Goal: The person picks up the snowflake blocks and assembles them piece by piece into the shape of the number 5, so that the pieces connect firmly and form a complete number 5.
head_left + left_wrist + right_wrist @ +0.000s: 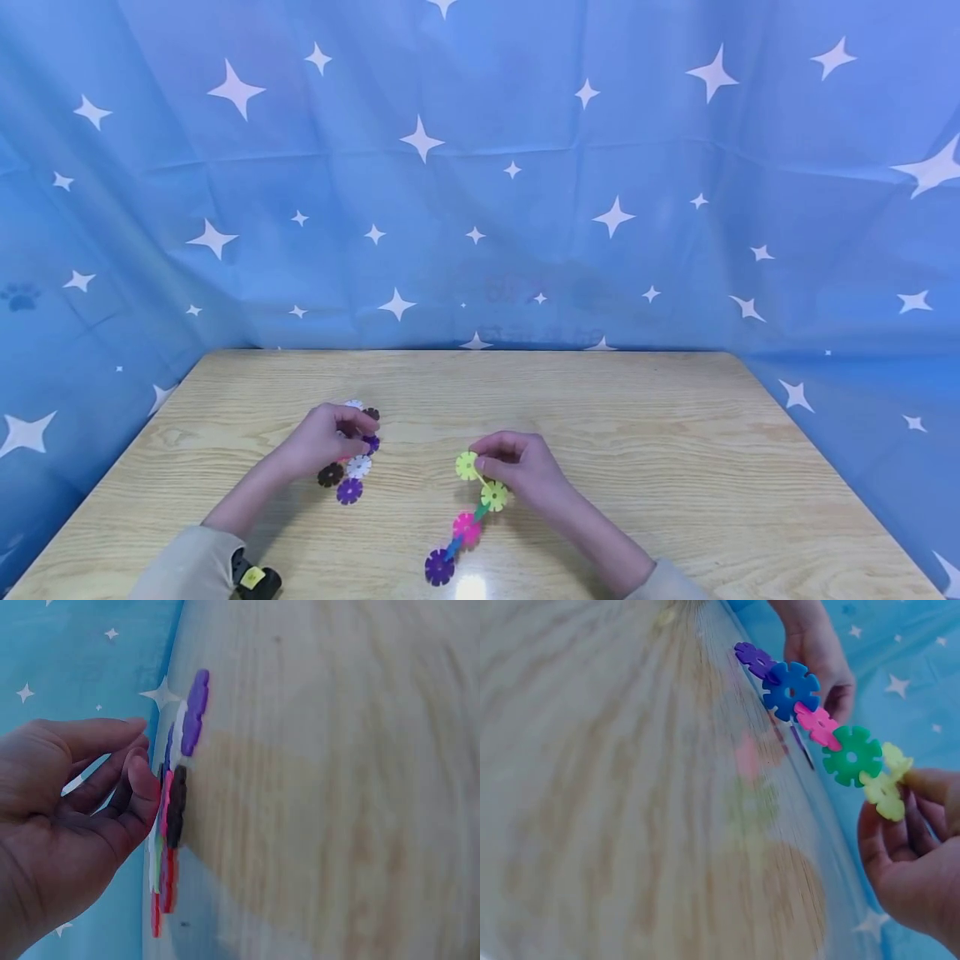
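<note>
My right hand [528, 473] pinches the yellow end of a chain of slotted snowflake discs [838, 762], held above the table. From that end the chain runs through green, pink and blue to a purple disc [432, 572] nearest me. My left hand [318, 437] hovers at a group of loose discs, its bent fingers beside a purple disc [374, 448]. No disc shows between the fingertips in the left wrist view. Around that hand lie a white disc [365, 472], a dark brown disc [323, 479] and another purple disc [343, 496]; the hand hides part of the group.
The discs lie on a wood-grain table [675, 433]. A blue curtain [525, 108] with white stars hangs behind it and along both sides. A black device [264, 586] with a yellow label is strapped at the left wrist.
</note>
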Demonstrator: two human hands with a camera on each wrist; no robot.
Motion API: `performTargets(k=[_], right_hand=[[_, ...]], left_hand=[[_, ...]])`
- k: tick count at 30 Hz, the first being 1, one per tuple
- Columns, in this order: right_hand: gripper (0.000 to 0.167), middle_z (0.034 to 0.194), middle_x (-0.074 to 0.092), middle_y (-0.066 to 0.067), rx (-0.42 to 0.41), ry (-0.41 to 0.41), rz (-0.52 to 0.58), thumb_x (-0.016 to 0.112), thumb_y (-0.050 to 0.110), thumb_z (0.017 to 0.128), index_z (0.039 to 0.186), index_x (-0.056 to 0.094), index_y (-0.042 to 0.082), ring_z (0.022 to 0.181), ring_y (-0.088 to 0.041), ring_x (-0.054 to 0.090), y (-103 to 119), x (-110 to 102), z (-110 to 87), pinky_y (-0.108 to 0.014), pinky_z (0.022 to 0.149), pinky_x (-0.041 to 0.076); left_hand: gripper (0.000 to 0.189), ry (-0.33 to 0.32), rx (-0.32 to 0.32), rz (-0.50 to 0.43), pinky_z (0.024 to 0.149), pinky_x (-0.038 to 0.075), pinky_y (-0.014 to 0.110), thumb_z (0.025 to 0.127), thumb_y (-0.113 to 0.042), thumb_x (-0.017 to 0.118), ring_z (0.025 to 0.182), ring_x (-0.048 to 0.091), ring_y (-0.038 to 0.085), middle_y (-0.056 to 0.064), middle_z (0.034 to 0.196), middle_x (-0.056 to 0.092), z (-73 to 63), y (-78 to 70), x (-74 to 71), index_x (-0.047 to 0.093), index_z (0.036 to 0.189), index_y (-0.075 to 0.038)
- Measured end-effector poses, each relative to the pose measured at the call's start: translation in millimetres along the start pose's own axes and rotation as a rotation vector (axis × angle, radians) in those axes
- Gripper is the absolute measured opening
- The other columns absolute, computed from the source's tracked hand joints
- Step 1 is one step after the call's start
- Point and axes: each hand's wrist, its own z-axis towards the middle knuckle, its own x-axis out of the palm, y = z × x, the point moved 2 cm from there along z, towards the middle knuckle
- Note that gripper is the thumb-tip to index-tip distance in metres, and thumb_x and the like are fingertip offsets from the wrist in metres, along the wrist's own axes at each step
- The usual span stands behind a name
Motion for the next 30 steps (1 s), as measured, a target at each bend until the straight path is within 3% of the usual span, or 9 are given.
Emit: performTargets(k=[6,17,25,30], right_hand=[[0.021,0.097,0.072,-0.007,0.001,0.026,0.0,0.072,0.011,0.095,0.112,0.072,-0.001,0.086,-0.019,0.063,0.6,2.0,-0.6,-0.023,0.07,0.054],[0.02,0.095,0.072,-0.006,0.001,0.02,-0.006,0.072,0.011,0.095,0.112,0.072,-0.001,0.086,-0.019,0.064,-1.1,2.6,-0.4,-0.023,0.07,0.054],[0.02,0.099,0.073,-0.006,-0.001,-0.019,0.003,0.072,0.009,0.094,0.112,0.072,-0.001,0.086,-0.019,0.064,-0.7,2.4,0.0,-0.024,0.071,0.055],[0.02,0.099,0.073,-0.007,0.005,-0.014,0.004,0.072,0.009,0.094,0.111,0.072,-0.001,0.086,-0.019,0.064,0.5,2.5,0.8,-0.023,0.071,0.055]], left_hand=[[0.028,-0.018,-0.021,0.044,0.06,0.052,0.027,0.083,0.008,0.074,0.08,0.058,0.021,0.008,0.094,0.068,-0.9,4.8,-1.4,0.074,0.11,0.004],[0.031,0.012,-0.03,0.013,0.054,0.049,0.027,0.084,0.008,0.073,0.07,0.057,0.02,0.007,0.079,0.063,2.0,9.6,1.6,0.071,0.114,0.006],[0.03,0.021,-0.048,0.003,0.054,0.044,0.024,0.084,0.009,0.071,0.07,0.051,0.018,0.006,0.079,0.059,4.1,9.8,3.6,0.071,0.114,0.006],[0.028,0.013,-0.041,0.022,0.055,0.047,0.025,0.083,0.008,0.073,0.073,0.054,0.02,0.006,0.082,0.061,3.2,8.7,4.7,0.071,0.112,0.005]])
